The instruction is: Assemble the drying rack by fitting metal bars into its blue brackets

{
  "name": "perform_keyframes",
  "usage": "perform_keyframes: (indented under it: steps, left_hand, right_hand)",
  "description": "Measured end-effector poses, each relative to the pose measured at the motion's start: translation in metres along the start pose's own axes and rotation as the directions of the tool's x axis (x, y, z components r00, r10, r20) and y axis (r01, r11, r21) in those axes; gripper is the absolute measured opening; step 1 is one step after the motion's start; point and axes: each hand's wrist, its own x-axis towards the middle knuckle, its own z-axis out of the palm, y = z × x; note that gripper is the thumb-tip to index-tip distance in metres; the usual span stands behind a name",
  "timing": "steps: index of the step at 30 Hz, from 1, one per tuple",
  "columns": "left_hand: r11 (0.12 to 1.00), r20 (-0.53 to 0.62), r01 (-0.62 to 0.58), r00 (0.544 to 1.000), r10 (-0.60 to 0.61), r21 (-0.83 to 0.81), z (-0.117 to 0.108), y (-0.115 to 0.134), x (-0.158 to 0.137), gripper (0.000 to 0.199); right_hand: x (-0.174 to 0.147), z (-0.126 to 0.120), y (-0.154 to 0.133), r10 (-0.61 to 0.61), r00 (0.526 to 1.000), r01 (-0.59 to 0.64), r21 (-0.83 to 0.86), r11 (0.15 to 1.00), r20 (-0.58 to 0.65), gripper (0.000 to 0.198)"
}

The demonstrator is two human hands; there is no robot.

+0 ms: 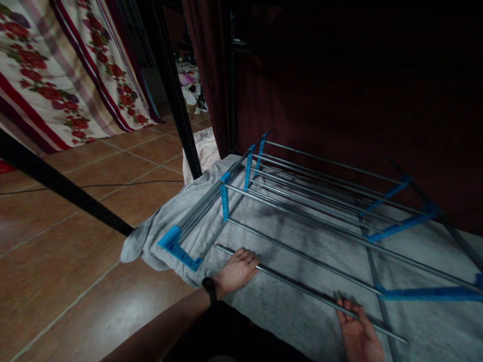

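A thin metal rod (298,285) lies across in front of me, both its ends free. Near its left end my left hand (238,269) is wrapped over it from above, a dark band on the wrist. Toward the right end, my right hand (356,327) holds the same rod palm up, fingers curled under it and thumb on the near side. Just beyond the rod is a rack frame (302,251) of metal bars joined by blue plastic brackets (181,249). The nearest blue bracket on the left has an open corner with no bar between it and the right side.
Under the rack spreads a grey blanket (151,241). Black posts (181,110) stand at the left, with a tiled floor (124,296) and a dark cable (113,185) beyond. A flowered cloth (71,70) hangs at the back left; a dark red panel (339,115) closes the far side.
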Motion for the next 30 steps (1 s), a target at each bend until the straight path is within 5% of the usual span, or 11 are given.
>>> perform_keyframes:
  steps: [17,30]
  left_hand:
    - [1.000,-0.007,0.013,1.000,-0.013,0.006,0.001,-0.001,-0.002,0.021]
    - [1.000,-0.013,0.017,1.000,-0.017,-0.005,0.003,-0.001,-0.002,0.022]
  right_hand:
    - [0.011,-0.005,0.004,0.029,0.999,-0.026,0.080,0.996,-0.040,0.034]
    - [0.006,-0.005,0.004,0.002,0.999,-0.004,0.056,0.998,0.041,0.025]
